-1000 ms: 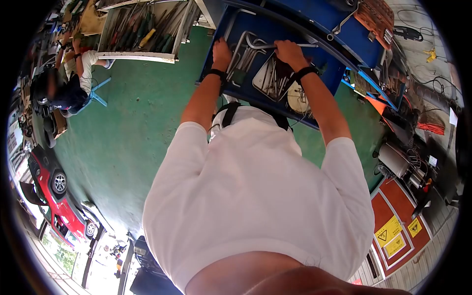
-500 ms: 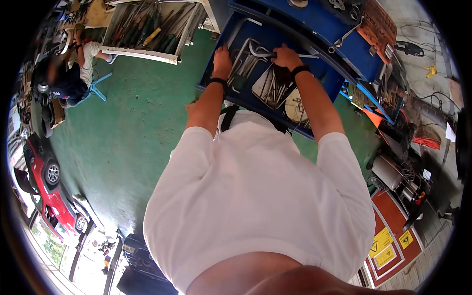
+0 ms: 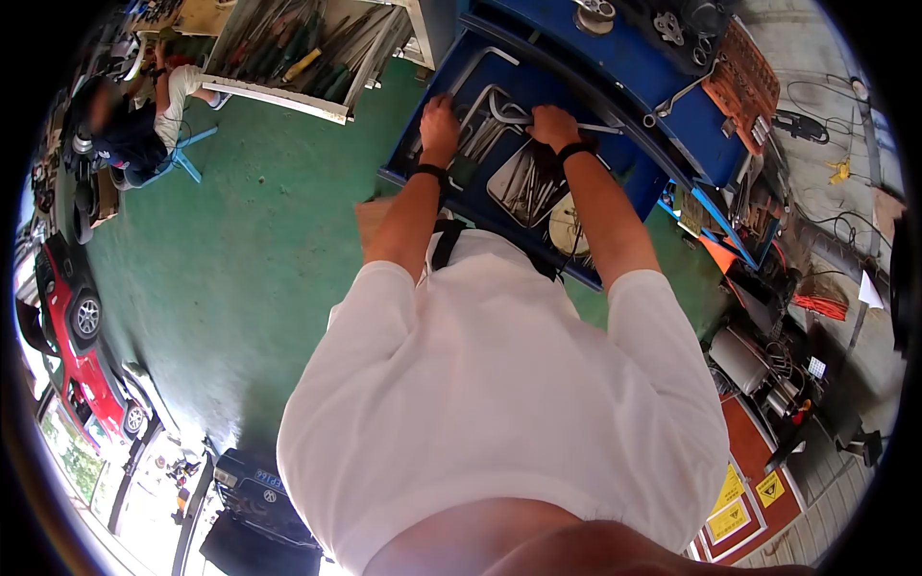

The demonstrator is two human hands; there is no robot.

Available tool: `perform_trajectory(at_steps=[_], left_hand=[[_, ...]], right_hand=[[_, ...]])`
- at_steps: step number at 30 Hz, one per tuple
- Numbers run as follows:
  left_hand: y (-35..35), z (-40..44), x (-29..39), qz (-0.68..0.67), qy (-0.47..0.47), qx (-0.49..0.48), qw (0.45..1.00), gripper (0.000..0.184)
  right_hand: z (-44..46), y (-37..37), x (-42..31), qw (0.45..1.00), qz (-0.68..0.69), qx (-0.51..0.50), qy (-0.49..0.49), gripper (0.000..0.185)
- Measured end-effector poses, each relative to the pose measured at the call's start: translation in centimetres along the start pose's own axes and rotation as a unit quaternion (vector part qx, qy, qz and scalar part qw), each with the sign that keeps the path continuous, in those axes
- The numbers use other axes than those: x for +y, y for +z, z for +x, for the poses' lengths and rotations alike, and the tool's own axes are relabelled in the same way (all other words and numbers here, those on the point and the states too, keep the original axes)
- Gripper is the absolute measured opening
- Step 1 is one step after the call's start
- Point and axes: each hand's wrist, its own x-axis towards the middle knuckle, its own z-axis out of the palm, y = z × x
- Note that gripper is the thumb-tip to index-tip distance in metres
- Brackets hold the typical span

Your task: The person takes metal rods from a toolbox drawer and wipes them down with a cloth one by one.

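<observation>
A blue tool drawer (image 3: 392, 177) stands pulled out in front of me, holding bent metal bars, trays and thin rods. My right hand (image 3: 553, 127) is closed around a thick L-shaped hex key (image 3: 603, 129), whose bent end shows left of the fingers. My left hand (image 3: 440, 127) is inside the drawer's left part, fingers curled down beside another large bent bar (image 3: 473, 75). What lies under those fingers is hidden. Nearer to me are a tray of thin metal rods (image 3: 526, 187) and a round pale disc (image 3: 567, 228).
A white drawer (image 3: 274, 92) full of files and screwdrivers juts out at upper left. A wrench (image 3: 680, 94) and an orange socket case (image 3: 740, 86) lie on the blue cabinet top. Another person (image 3: 134, 134) sits at far left, beyond the green floor (image 3: 250, 230).
Both hands stay in the drawer, with the right hand still at the hex key. My view has shifted slightly, and the left hand's fingers sit a little differently over the left part.
</observation>
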Motion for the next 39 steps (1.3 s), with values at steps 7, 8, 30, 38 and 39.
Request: perform_trajectory(at_steps=[7,8,30,38,39], left_hand=[[-1.7,3.0,6.4,-0.06,0.003,-0.134,0.989,0.032],[-0.4,3.3,5.5,-0.05,0.002,-0.15,0.987,0.033],[1.7,3.2,1.7,-0.033,-0.016,-0.055,0.998,0.023],[1.7,3.4,1.8,-0.032,0.053,-0.052,0.997,0.03],[1.4,3.3,2.0,-0.031,0.059,-0.057,0.996,0.03]], right_hand=[[-0.9,0.1,0.3,0.998,0.061,0.014,0.017,0.037],[-0.8,0.4,0.4,0.998,0.06,0.014,0.016,0.037],[-3.8,0.8,2.2,0.981,0.04,0.125,-0.141,0.032],[-6.6,0.1,4.5,0.968,-0.001,0.154,-0.196,0.033],[-6.9,0.2,4.9,0.969,0.002,0.152,-0.196,0.033]])
